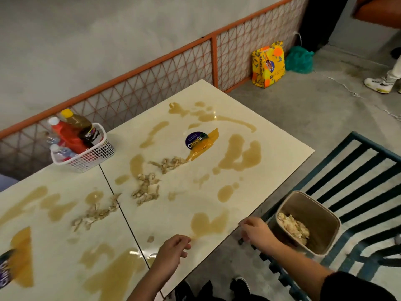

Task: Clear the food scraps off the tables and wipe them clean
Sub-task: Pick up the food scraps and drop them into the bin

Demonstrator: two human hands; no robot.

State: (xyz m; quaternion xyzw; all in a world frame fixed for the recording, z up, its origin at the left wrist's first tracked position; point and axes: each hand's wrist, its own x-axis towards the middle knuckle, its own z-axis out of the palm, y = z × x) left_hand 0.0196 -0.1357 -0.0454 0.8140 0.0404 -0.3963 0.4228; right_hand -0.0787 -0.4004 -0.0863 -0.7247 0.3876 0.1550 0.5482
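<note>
Head view puts my left hand [173,250] over the near edge of the table [249,118], fingers loosely curled and holding nothing. My right hand [253,232] is at the table's edge, fingers bent downward; I cannot tell whether they pinch anything or just touch the rim. Just beside that hand, below table level, is the tan bin [312,208], tilted toward the table, with a heap of scraps already inside.

Further out, the food scraps [146,189] lie in ragged clumps across the middle of this table, and more scraps [95,213] trail over the seam onto the neighbouring table [54,177]. Brown puddles [240,158] spread around and between them, one right by my left hand.

What worries me is the liquid. If I sweep the clumps toward the bin with a bare palm, I would likely drag them through the puddles, smearing the mess wider and sending drips off the edge onto the floor. The bin looks tilted and unsteady, so a hard push could overshoot it or knock it over. The white basket [86,155] of bottles is well apart from my reach.
</note>
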